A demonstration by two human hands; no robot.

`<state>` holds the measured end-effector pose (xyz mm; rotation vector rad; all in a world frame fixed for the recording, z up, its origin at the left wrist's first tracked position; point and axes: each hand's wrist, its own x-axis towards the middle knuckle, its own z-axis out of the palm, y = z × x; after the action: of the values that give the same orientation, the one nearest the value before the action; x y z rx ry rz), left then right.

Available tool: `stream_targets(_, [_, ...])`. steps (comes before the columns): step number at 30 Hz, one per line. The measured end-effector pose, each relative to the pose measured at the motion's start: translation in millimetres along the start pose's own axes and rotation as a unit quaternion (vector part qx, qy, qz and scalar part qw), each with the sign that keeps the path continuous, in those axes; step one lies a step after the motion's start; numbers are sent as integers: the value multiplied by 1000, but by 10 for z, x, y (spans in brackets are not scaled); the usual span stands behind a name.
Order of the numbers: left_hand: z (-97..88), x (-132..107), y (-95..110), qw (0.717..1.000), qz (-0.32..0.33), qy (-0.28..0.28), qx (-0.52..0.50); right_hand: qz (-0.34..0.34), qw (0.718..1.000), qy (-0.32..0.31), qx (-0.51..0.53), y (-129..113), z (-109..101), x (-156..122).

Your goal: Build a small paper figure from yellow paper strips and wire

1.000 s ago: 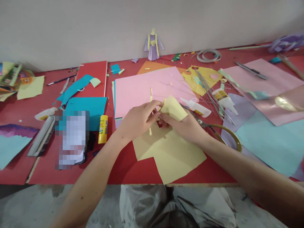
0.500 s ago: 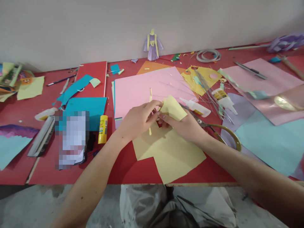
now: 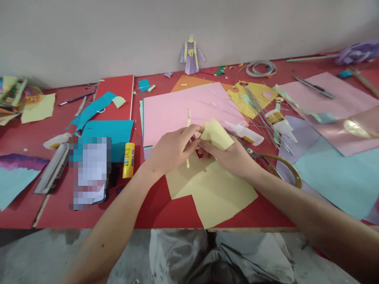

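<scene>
The right hand [image 3: 232, 156] pinches a pale-yellow paper piece [image 3: 217, 133] at twelve o'clock of the notched yellow sheet [image 3: 217, 189]; the left hand [image 3: 176, 148] adjoins, grip unclear. Likely light, easily creased: hold its edges.

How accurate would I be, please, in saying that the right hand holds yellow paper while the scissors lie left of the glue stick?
The side is wrong: the head view shows the scissors lying right of the glue stick, while the right hand holds yellow paper.
</scene>
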<state>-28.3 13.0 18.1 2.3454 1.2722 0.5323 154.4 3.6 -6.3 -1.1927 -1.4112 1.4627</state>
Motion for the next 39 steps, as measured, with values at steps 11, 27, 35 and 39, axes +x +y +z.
stream_targets(11, [-3,-6,16,998,10,-4,57,-21,998,-9,-57,-25,8,-8])
stream_targets(27, [-11,-6,1,998,10,-7,59,-24,996,-13,-80,-26,-2,-18])
stream_targets(35, [-14,-5,17,997,12,-5,72,-22,996,-11,-88,-20,-9,-18])
stream_targets(39, [-15,-12,8,997,15,-6,78,-26,996,-13,-89,-18,-9,-18])
